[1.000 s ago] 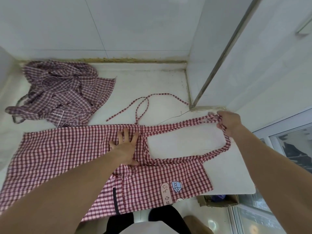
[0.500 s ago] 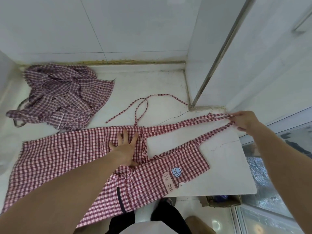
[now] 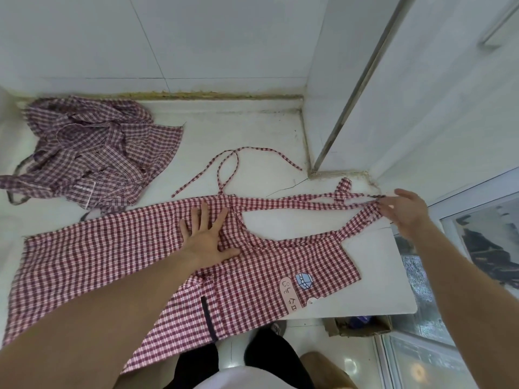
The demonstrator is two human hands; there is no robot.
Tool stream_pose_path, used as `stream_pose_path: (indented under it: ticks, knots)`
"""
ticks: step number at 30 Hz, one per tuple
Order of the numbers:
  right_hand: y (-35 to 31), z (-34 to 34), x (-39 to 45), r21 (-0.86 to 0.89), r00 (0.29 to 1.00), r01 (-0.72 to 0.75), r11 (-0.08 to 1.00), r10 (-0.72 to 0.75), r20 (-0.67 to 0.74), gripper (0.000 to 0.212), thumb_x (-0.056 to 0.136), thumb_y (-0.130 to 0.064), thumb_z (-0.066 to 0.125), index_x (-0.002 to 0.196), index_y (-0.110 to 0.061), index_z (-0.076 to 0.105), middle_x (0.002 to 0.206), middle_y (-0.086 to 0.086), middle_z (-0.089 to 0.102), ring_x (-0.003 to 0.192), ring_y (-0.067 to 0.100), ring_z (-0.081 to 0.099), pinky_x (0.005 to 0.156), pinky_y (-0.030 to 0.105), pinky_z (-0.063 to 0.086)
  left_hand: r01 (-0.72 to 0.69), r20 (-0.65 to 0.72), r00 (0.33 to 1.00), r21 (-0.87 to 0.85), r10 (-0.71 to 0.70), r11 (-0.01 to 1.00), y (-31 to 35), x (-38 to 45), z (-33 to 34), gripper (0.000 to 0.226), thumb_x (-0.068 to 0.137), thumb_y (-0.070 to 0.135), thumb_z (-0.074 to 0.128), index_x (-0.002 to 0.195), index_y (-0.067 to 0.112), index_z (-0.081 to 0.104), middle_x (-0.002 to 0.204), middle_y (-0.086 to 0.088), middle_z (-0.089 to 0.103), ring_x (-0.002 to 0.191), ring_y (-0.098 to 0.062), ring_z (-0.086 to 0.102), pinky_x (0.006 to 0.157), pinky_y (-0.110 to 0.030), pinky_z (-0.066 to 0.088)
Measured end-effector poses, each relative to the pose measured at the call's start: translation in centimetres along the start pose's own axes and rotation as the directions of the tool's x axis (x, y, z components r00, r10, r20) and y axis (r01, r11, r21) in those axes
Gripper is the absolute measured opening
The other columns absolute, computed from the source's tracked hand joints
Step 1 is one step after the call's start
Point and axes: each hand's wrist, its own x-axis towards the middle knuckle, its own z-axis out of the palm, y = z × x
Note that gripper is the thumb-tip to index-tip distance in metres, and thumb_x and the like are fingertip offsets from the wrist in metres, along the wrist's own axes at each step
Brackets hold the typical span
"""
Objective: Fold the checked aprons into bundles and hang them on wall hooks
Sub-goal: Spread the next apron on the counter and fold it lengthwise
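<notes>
The left hand [image 3: 206, 242] presses flat, fingers spread, on the red checked apron [image 3: 112, 256] spread over the white counter [image 3: 373, 276]. The right hand [image 3: 404, 211], fingers loosely extended, touches the neck strap [image 3: 323, 199] at the counter's right edge. Beyond the left fingertips lies a thin tie [image 3: 233, 167]; farther left, a crumpled apron pile [image 3: 92, 150]. A wall corner stands just behind the right fingers; bare counter lies between strap and bib.

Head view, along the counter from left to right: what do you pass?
Crumpled checked apron pile → left hand pressing the spread apron → loose tie string → right hand at the neck strap.
</notes>
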Motion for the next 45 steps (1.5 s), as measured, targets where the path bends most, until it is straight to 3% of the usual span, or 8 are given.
stream_pose_path:
  ticks: [3,6,12,16,24,30,36,45]
  knots:
    - [1.8,1.8,-4.1,-0.444,0.891,0.362,0.82,-0.445,-0.096,0.049,0.086,-0.009,0.067,0.133,-0.012,0.051,0.137,0.014,0.041,0.106,0.019,0.05,0.101,0.037,0.047,-0.006,-0.013,1.0,-0.027,0.005,1.0,0.9,1.0,-0.7,0.126,0.071,0.083,0.059,0.146,0.041,-0.033,0.15,-0.011,-0.045,0.139,-0.034,-0.041,0.112,-0.061,-0.02]
    - [5.6,5.7,-9.9,-0.44,0.656,0.738,0.511,-0.696,0.29,0.029,0.086,-0.008,0.063,0.115,-0.011,0.062,0.119,0.001,0.052,0.111,0.021,0.055,0.102,0.051,0.047,-0.014,-0.027,1.0,-0.037,0.013,0.999,1.6,1.1,-0.7,0.13,0.068,0.082,0.062,0.147,0.04,-0.033,0.151,-0.012,-0.044,0.139,-0.033,-0.041,0.109,-0.058,-0.022]
    - [15.4,12.2,-16.3,-0.311,0.313,0.949,0.056,-0.294,0.903,0.068,0.095,-0.061,0.047,0.153,-0.029,0.032,0.165,-0.008,0.015,0.153,0.013,0.001,0.124,0.045,0.0,-0.128,-0.365,0.926,-0.066,0.095,0.99,2.6,-2.3,1.5,0.09,0.09,0.052,0.058,0.158,0.023,0.005,0.164,-0.016,-0.004,0.151,-0.038,-0.005,0.118,-0.051,-0.009]
    - [16.9,12.8,-15.5,-0.458,0.427,0.881,-0.12,-0.219,0.877,0.075,0.097,-0.069,0.025,0.159,-0.032,0.001,0.163,-0.011,-0.019,0.147,0.011,-0.028,0.12,0.052,-0.013,-0.14,-0.578,0.812,-0.053,0.084,0.989,0.2,-5.8,4.0,0.047,0.084,0.025,0.064,0.126,0.012,0.049,0.131,-0.013,0.043,0.121,-0.034,0.044,0.104,-0.051,0.038]
    - [15.1,13.1,-16.6,-0.793,0.783,0.598,-0.115,-0.126,0.609,0.098,0.09,-0.058,0.038,0.155,-0.011,-0.017,0.16,0.008,-0.03,0.145,0.033,-0.032,0.112,0.055,-0.025,0.135,-0.398,0.889,-0.246,-0.227,0.96,-3.7,-9.8,7.4,0.071,0.097,0.055,0.044,0.15,0.012,0.022,0.154,-0.016,0.02,0.143,-0.035,0.02,0.116,-0.057,0.018]
    - [17.6,13.7,-21.5,-0.29,0.251,0.953,-0.09,-0.303,0.919,0.067,0.097,-0.049,0.044,0.155,-0.021,0.028,0.165,-0.004,0.014,0.152,0.013,0.001,0.124,0.047,0.012,-0.213,-0.548,0.825,-0.072,0.14,0.974,-6.1,-12.0,9.4,0.029,0.09,0.04,0.05,0.108,0.019,0.057,0.107,0.001,0.05,0.096,-0.02,0.05,0.085,-0.045,0.052]
    - [19.9,15.8,-23.3,-0.372,0.419,0.835,-0.406,0.029,0.908,0.117,0.083,-0.062,0.056,0.153,-0.014,-0.024,0.155,0.01,-0.04,0.139,0.027,-0.043,0.113,0.061,-0.023,-0.297,-0.369,0.865,0.167,0.339,0.94,-5.2,-14.2,10.2,0.066,0.087,0.064,0.041,0.127,0.014,0.06,0.121,-0.006,0.055,0.112,-0.026,0.052,0.098,-0.05,0.047]
    - [17.0,18.4,-25.3,-0.493,0.548,0.813,-0.31,0.122,0.827,0.085,0.092,-0.051,0.026,0.157,-0.007,-0.006,0.163,0.013,-0.018,0.148,0.032,-0.025,0.113,0.061,-0.021,-0.073,-0.063,0.992,0.384,0.105,0.92,-1.1,-14.5,8.0,0.071,0.097,0.038,0.047,0.151,0.002,0.017,0.154,-0.028,0.019,0.139,-0.046,0.023,0.113,-0.059,0.026]
